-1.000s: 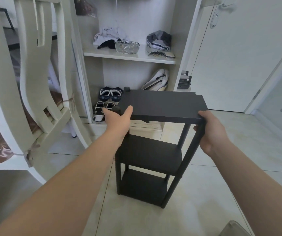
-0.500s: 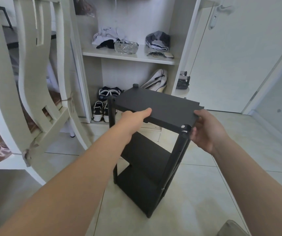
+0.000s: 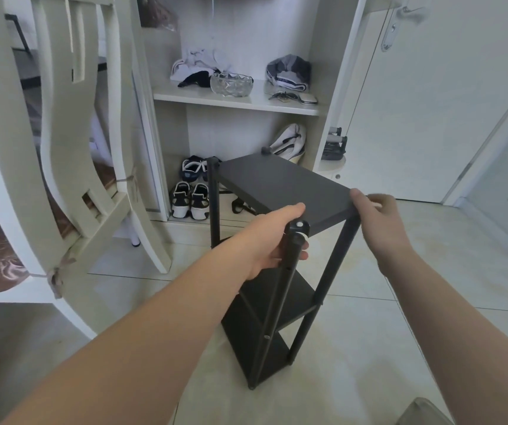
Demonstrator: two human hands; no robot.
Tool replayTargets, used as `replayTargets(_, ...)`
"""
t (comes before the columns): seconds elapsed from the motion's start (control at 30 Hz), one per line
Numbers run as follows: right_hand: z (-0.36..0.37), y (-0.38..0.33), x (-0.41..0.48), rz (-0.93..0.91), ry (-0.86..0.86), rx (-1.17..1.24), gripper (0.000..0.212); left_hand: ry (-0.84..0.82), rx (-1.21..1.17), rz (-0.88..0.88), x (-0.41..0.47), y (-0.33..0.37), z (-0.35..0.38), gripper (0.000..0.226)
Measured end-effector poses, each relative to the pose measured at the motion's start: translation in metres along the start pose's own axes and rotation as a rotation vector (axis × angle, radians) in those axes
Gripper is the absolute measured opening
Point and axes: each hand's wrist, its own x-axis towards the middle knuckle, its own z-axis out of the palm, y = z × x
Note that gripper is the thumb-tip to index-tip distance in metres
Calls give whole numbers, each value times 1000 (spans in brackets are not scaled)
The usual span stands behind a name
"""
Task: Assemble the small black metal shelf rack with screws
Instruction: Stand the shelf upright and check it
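Rack (image 3: 295, 297) centre frame, apparently assembled. Left hand (image 3: 272, 240) grasps near post (image 3: 271, 320); right hand (image 3: 378, 222) grips top shelf (image 3: 283, 185) corner. Next: verify screws (image 3: 266, 337) tight.

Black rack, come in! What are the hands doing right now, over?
Left hand grips the rack at its near top corner. Right hand grips the right top corner. Rack upright, three shelves fitted. White chair close on left.
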Motion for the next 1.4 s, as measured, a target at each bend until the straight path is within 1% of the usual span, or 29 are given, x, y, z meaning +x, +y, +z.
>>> replayTargets(0.1, 8, -3, -2, -48, -121, 25, 32, 4, 7, 34, 1, -1, -1, 39)
replayTargets(0.13, 10, -4, -3, -46, -140, 49, 28, 4, 14, 42, 1, -1, -4, 37)
replayTargets(0.23, 15, -3, -6, -23, -156, 107, 31, 15, 3, 49, -2, 3, -18, 32)
replayTargets(0.33, 24, -1, -12, -17, -199, 146, 31, 53, -71, 52, -3, 7, -32, 27)
replayTargets(0.43, 34, -2, -19, 10, -254, 223, 33, 218, -197, 45, 0, 11, -34, 23)
replayTargets(0.5, 40, -3, -22, 32, -244, 254, 34, 310, -212, 55, 3, 11, -34, 24)
replayTargets(0.6, 43, -3, -22, 52, -209, 281, 32, 261, -164, 51, 1, 9, -35, 31)
replayTargets(0.8, 45, -3, -24, 81, -196, 325, 28, 173, -246, 12, -4, 13, -43, 21)
replayTargets(1.07, 45, -2, -22, 101, -185, 315, 28, 169, -283, 3, -5, 16, -43, 13)
replayTargets(1.4, 44, -2, -21, 125, -200, 346, 27, 163, -295, 9, 0, 14, -44, 13)
